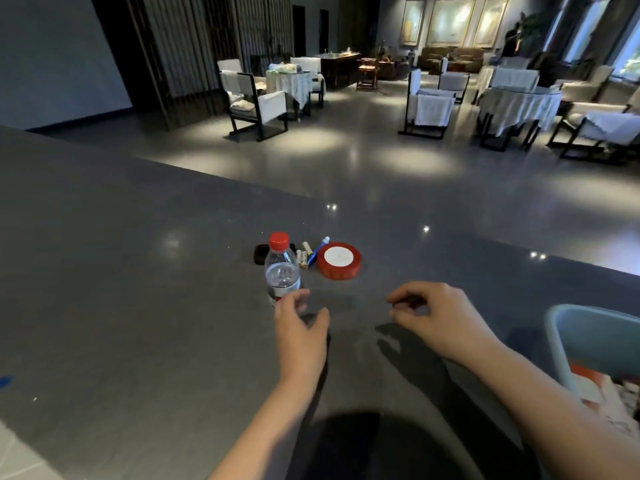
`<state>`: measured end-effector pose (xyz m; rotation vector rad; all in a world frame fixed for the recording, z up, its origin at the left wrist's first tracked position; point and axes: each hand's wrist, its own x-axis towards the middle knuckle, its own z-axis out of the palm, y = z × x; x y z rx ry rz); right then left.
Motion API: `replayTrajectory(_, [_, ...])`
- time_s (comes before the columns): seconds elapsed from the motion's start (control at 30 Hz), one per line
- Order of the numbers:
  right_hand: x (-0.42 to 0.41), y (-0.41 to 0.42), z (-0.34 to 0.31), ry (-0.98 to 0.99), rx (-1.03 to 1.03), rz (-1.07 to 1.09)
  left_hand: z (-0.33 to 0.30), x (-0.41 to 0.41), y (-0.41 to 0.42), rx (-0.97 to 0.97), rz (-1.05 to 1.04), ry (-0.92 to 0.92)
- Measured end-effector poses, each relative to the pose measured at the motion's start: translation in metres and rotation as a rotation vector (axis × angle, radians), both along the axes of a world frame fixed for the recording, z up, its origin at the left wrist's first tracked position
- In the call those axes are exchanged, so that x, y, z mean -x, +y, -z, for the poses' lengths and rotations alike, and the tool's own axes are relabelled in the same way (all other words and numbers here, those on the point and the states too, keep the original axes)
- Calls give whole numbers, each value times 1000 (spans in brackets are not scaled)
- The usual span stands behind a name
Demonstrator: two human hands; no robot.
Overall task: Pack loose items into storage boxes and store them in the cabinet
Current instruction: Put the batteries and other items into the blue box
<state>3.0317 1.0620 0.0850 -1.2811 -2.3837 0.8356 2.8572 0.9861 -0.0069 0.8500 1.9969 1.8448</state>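
Observation:
A clear water bottle point(281, 268) with a red cap stands upright on the grey counter point(138, 271). Behind it lie a small black item point(260, 255), a few small pale tubes point(302, 258), a blue and white pen-like item point(317, 252) and a red ribbon roll point(339, 260) with a white centre. My left hand point(300, 336) hovers just in front of the bottle's base, fingers apart and holding nothing. My right hand point(438, 318) hangs over the counter to the right, fingers loosely curled and apart, also holding nothing. A pale blue storage box point(557, 337) sits at the right edge, with printed items inside.
The counter's far edge runs diagonally from the left down to the right. Beyond it is a polished floor with chairs point(256, 102) and cloth-covered tables point(519, 105). A small blue mark point(5, 381) shows at the counter's left edge.

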Motion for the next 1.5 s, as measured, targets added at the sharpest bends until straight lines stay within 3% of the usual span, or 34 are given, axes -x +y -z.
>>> replayTrajectory(0.13, [43,4,18,-27,48,-5,1,45,-7,12,-90,59])
replayTrajectory(0.4, [111,36,58,-104,96,136,14,120,17,-35,-62,58])
replayTrajectory(0.53, [142,67,74,-120,47,236,19,171,45,119,86,145])
replayTrajectory(0.67, [165,97,86,-200,-40,334,20,206,78,340,264,395])
replayTrajectory(0.8, [180,120,94,-275,17,358,23,229,115,515,422,626])
replayTrajectory(0.9, [187,129,99,-289,68,338,31,237,134,669,520,687])
replayTrajectory(1.0, [191,132,104,-261,99,323,41,240,140,662,495,727])
replayTrajectory(1.1, [191,135,106,-289,66,375,47,240,136,627,393,716])
replayTrajectory(1.2, [189,133,103,-367,45,406,44,237,131,744,337,774])
replayTrajectory(1.27, [186,126,102,-408,67,445,41,234,123,776,309,712])
replayTrajectory(1.4, [166,103,103,-345,132,462,31,221,91,635,247,458])
replayTrajectory(1.5, [134,80,94,-220,66,436,25,220,57,437,146,377])
